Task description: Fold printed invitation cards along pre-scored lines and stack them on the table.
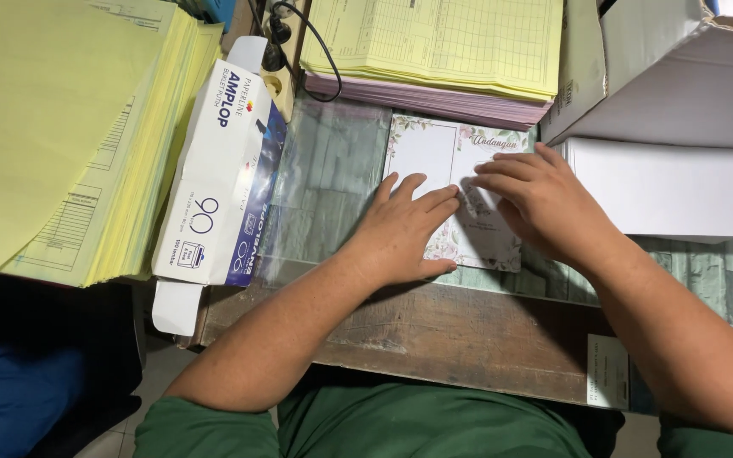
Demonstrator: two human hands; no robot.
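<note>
— What's under your hands?

— A floral-bordered invitation card [456, 199], flat on the wooden desk's [434, 326] plastic sheet. My left hand [405, 233] presses it open-palmed; my right hand [540, 199] lies spread on top, grasping nothing.

— How to do it well?

— I'd judge even pressure matters. Yellow form stacks [443, 42], an envelope box [218, 170] and white sheets [668, 187] crowd round; open room lies only toward me.

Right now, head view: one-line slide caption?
Left hand and right hand press flat on a floral card on the desk, between an envelope box and yellow forms.
</note>
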